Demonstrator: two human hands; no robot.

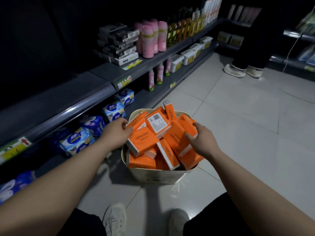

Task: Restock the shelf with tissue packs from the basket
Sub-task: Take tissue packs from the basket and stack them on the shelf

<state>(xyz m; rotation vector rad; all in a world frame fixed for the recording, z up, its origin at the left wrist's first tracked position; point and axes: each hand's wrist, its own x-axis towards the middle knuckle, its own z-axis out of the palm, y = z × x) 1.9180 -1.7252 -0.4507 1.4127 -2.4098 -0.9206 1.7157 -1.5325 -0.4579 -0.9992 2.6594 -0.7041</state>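
The left grip (117,134) is pinching the left tissue pack (137,124), the right grip (202,140) is clasping the right tissue pack (185,123) (both heaped in the cream basket (153,176)).

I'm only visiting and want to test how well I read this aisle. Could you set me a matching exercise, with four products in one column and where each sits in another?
Things
1. orange tissue packs
2. blue-and-white packs
3. tall pink wrapped items
4. white tubs

Places
A. lower shelf, near end, left of the cream basket
B. upper shelf, beside the black-and-white boxes
C. heaped in the cream basket
D. lower shelf, far end

Pairs: 1-C, 2-A, 3-B, 4-D
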